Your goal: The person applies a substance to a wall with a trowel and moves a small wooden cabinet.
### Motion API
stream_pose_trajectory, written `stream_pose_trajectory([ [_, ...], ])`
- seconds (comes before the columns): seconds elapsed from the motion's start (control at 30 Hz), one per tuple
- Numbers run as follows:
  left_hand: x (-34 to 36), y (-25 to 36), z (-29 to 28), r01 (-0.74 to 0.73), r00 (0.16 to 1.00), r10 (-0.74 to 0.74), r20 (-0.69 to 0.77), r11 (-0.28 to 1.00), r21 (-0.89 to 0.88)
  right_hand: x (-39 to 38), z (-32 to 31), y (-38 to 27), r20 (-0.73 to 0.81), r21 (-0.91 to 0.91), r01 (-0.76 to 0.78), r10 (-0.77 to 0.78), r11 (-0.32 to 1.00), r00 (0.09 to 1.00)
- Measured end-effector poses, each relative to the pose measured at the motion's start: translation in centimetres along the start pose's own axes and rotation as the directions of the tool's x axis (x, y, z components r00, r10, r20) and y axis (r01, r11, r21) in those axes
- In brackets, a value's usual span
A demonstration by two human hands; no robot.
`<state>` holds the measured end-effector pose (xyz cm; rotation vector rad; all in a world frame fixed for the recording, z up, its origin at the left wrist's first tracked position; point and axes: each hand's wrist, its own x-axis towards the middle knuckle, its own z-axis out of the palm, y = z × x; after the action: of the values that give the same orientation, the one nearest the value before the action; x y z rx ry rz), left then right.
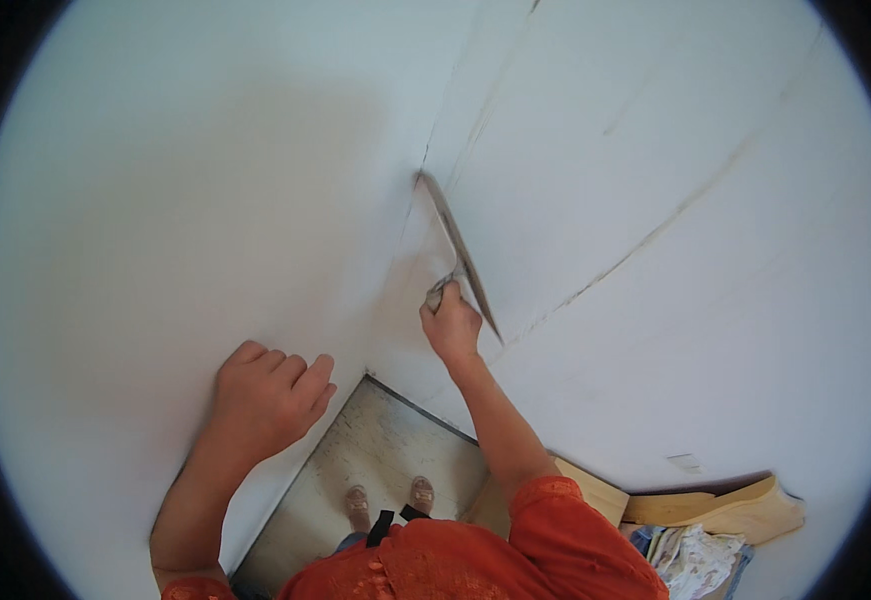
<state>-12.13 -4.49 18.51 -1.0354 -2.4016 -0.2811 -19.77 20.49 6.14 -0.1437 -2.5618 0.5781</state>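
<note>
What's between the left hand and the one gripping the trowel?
White wall, including the corner where two walls meet, shows between left hand and right hand in the head view.

Here's the right hand (450,324), fingers folded into a grip, right forearm (503,425) slanting toward eleven o'clock! Off at its eight o'clock, the left hand (267,402) curls, palm hidden, left forearm (205,490) aiming at one!

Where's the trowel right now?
In the head view, the trowel is slightly above and right of the picture's centre, its handle in the right hand, its long blade at the right-hand wall, upper tip near the wall corner.
</note>
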Motion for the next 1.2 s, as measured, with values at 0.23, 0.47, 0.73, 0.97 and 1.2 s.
stream_pose_trajectory([
  [0.23, -0.1, -0.4, 0.6, -0.057, 0.998, 0.058, -0.024, 0.997, 0.048, -4.4, 5.1, 2.3, 0.080, 0.029, -0.017, 0.015, 0.999, 0.997],
  [0.47, 3.6, -0.5, 2.1, -0.104, 0.983, 0.126, -0.135, 0.982, 0.157, -8.1, 4.6, 4.4, 0.261, 0.093, -0.117, 0.089, 0.989, 0.961],
  [0.73, 18.0, -2.8, 3.2, -0.033, 0.938, 0.237, -0.252, 0.786, 0.617, -10.7, 0.5, 5.1, 0.257, 0.171, -0.128, 0.081, 0.977, 0.963],
  [0.97, 19.9, -7.1, 2.0, 0.082, 0.951, 0.189, -0.246, 0.612, 0.787, -10.4, -1.5, 2.8, 0.098, 0.177, -0.026, 0.008, 0.984, 0.995],
  [1.2, 9.6, -5.1, 4.8, 0.053, 0.978, 0.128, -0.165, 0.611, 0.790, -11.5, -7.8, -2.7, -0.279, 0.263, 0.344, -0.270, 0.901, 0.921],
])
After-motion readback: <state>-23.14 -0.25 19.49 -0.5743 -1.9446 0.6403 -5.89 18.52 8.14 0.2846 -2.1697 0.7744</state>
